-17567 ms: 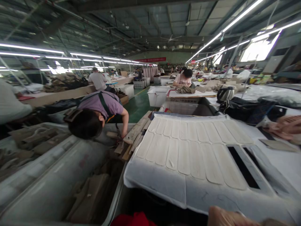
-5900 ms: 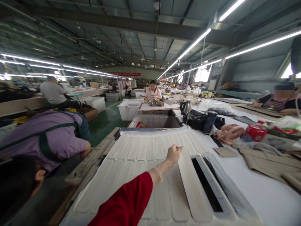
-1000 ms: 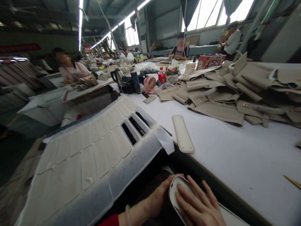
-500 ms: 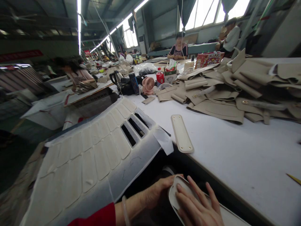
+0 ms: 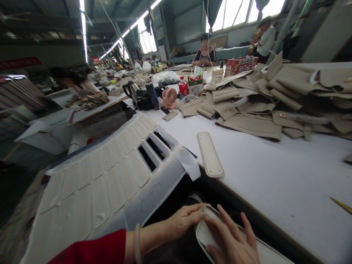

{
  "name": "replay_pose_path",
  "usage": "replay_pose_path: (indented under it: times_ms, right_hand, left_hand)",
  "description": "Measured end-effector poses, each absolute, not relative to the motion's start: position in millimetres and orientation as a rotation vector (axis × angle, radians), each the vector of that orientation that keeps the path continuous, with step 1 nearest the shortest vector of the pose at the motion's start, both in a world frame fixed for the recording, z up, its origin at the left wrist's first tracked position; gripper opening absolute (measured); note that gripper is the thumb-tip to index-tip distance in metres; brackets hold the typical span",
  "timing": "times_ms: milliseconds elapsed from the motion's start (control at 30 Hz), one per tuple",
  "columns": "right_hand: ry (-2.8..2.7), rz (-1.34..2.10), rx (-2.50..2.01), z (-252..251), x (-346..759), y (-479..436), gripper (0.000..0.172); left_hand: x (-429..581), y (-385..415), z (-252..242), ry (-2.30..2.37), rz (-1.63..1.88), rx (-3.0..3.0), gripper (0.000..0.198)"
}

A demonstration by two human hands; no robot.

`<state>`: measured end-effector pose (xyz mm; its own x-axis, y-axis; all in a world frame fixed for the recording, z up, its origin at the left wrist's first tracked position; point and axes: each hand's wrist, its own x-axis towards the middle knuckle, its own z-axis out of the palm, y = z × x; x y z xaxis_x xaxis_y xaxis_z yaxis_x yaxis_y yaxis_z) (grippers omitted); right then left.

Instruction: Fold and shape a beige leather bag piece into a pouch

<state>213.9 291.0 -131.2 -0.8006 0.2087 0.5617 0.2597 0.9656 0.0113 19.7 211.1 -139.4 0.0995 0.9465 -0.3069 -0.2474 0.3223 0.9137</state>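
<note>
At the bottom, a long beige panel [image 5: 269, 252] with rounded corners and a raised pale edge lies over my lap, tilted. My left hand [image 5: 183, 222], below a red sleeve and a pale bangle, is closed on its upper left corner. Spread over the panel's face is my right hand [image 5: 233, 238], its index fingertip pressing near that same corner. On the white table just beyond rests a similar beige strip [image 5: 211, 156] with gold-coloured studs at its corners. The panel's far end runs out of view under my right hand.
To the left slopes a sheet [image 5: 110, 176] covered with rows of beige pieces, three dark slots showing. A heap of beige cut pieces [image 5: 253, 121] fills the table's back right. A pink fan [image 5: 169, 97], a red bottle [image 5: 183, 86] and a kettle [image 5: 132, 91] stand behind. Other people sit farther off.
The view has shifted slightly, so the background sits a little farther left and higher. Both hands stay at the panel's corner; my right thumb looks more bent in over its face.
</note>
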Motion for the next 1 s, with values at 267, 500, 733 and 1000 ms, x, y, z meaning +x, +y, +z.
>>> replay_pose_path:
  times_ms: [267, 500, 733, 1000]
  right_hand:
    - [-2.512, -0.053, -0.368, -135, 215, 292, 0.043]
    - [-2.529, -0.008, -0.436, -139, 220, 291, 0.047]
    - [-2.523, 0.131, -0.643, -143, 220, 285, 0.057]
    - [-1.967, 1.111, -0.900, -107, 206, 275, 0.075]
  left_hand:
    - [22, 210, -130, 1.268, 0.970, 1.020, 0.053]
    - [19, 214, -133, 1.187, 0.951, 0.980, 0.053]
    - [21, 215, -136, 1.176, 0.987, 0.942, 0.051]
    - [20, 222, -128, 1.188, 0.943, 1.010, 0.049]
